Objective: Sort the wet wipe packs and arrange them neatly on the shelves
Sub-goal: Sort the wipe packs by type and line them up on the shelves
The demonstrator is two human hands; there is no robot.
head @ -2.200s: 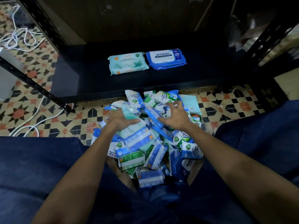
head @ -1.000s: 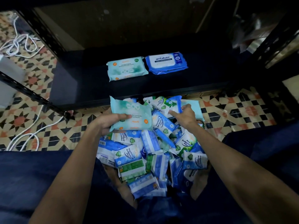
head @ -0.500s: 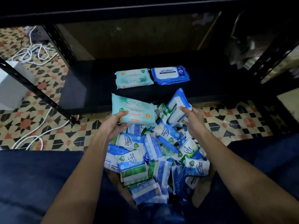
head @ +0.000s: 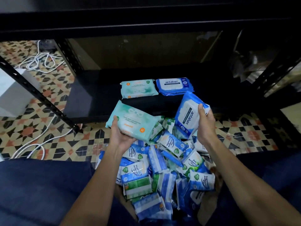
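Note:
My left hand (head: 121,135) grips a pale teal wipe pack (head: 135,121) from below, lifted above the pile. My right hand (head: 205,126) holds a blue and white antabax pack (head: 187,115), tilted upright beside it. Both packs hover just in front of the low black shelf (head: 101,98). On that shelf lie a matching teal pack (head: 138,88) and a blue antabax pack (head: 174,86), side by side and touching. A heap of several small wipe packs (head: 162,173) lies on the floor between my knees.
A black upper shelf edge (head: 146,25) runs overhead. Slanted black rack posts stand at left (head: 37,95) and right (head: 275,74). White cables (head: 40,61) trail over the patterned tile floor at left. A white box (head: 11,92) sits far left.
Both hands went from digging in the pile to lifting one pack each. The teal pack and the blue pack have risen toward the shelf, and my view has tilted up.

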